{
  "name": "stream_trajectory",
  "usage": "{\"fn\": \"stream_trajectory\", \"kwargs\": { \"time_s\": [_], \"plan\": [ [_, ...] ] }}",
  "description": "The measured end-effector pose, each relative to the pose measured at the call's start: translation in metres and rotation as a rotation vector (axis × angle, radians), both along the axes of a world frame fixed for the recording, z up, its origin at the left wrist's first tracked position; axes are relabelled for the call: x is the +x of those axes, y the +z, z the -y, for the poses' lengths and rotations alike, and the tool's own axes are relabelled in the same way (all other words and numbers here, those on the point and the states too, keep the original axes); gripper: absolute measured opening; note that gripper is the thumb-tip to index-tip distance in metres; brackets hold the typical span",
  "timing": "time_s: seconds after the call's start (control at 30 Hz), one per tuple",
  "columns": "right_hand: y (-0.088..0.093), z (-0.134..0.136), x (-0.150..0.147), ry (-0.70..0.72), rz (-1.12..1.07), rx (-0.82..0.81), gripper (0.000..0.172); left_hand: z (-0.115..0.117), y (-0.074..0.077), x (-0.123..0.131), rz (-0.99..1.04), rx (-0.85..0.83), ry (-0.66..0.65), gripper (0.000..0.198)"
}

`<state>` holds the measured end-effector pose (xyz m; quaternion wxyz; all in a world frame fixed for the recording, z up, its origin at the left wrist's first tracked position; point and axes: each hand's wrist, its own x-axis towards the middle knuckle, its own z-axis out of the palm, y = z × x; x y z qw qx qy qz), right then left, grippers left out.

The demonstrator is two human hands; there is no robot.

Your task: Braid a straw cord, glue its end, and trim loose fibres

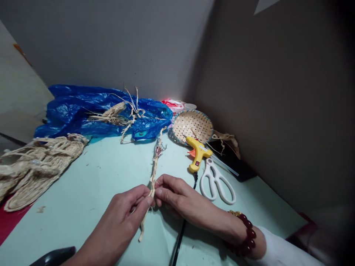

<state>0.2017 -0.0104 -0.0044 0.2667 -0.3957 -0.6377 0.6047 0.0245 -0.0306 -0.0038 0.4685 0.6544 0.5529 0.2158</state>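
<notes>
A twisted strand of pale straw (154, 168) runs away from me across the pale green tabletop. My left hand (126, 210) pinches it near its close end, thumb against fingertips. Right beside, my right hand (177, 195) holds the same strand between thumb and fingers, the two sets of fingertips almost touching. A loose tail of the strand hangs below my left fingers. Frayed bits and a darker patch show higher up on the strand. A beaded bracelet (249, 236) circles my right wrist.
To the right lie a yellow glue gun (199, 153) with a black cord and white-handled scissors (216, 184). Behind them is a woven basket (180, 127). Straw lies on a blue plastic bag (66, 111) at the back; woven straw sandals (41, 173) are at left.
</notes>
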Motion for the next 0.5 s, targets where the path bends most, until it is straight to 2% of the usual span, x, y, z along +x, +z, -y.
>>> {"fn": "stream_trajectory", "kwargs": {
  "time_s": [0.2, 0.3, 0.4, 0.5],
  "plan": [
    [-0.004, 0.002, -0.004, -0.125, 0.004, 0.006, 0.012, 0.004, -0.003, -0.004, -0.198, 0.187, -0.067, 0.035],
    [-0.005, 0.005, -0.006, -0.211, 0.12, 0.17, 0.009, 0.01, -0.002, -0.007, -0.253, 0.313, -0.023, 0.035],
    [-0.004, 0.007, -0.008, -0.24, 0.163, 0.283, 0.011, 0.016, -0.007, -0.005, -0.363, 0.632, -0.09, 0.029],
    [-0.004, 0.007, -0.008, -0.205, 0.08, 0.183, 0.01, 0.019, -0.016, 0.0, -0.513, 0.998, -0.284, 0.023]
  ]
}}
